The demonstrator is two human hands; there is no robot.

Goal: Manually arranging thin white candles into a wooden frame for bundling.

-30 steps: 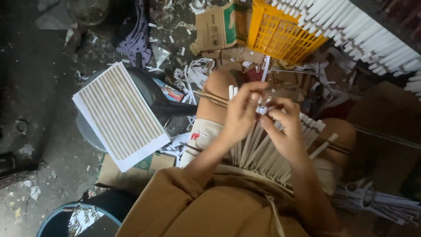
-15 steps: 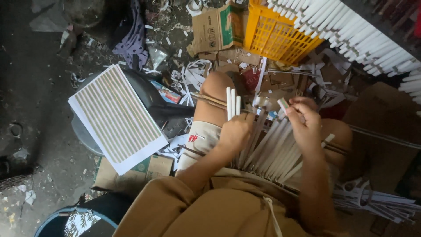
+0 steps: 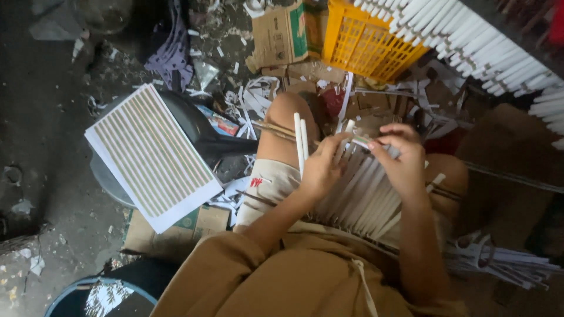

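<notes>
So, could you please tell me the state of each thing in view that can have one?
left hand: closed on two upright white tubes
right hand: fingers pinching a small piece with the left
white tubes on lap: lying side by side
yellow crate: tilted
striped sheet: flat on a stool
cardboard box: open

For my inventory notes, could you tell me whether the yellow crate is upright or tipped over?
Tipped: the yellow crate lies on its side.
</notes>
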